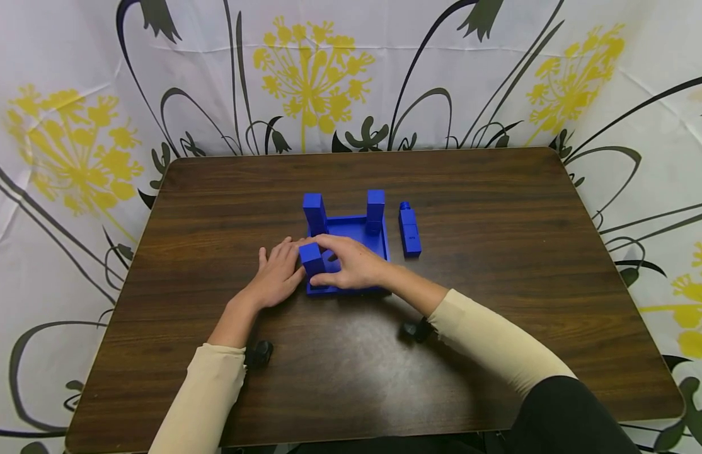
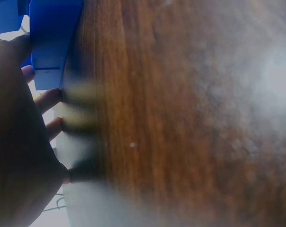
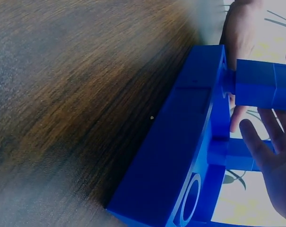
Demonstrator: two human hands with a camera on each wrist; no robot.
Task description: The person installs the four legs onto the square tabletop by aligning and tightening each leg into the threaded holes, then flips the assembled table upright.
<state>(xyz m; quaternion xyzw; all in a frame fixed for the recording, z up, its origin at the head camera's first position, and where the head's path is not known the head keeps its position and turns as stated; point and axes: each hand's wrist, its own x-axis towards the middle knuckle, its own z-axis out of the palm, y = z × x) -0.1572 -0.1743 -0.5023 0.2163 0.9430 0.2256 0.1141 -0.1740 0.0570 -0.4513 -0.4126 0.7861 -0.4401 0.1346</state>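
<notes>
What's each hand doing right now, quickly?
Left hand: open, beside the blue tray.
Right hand: curled round the near-left blue post.

Gap between far posts; room beneath right fingers uncertain.

Post seemingly in tray, near-left corner

Counter: dark brown wood grain
Backdrop: creased white cloth, yellow flowers, dark stems
Light: glare on the counter
</notes>
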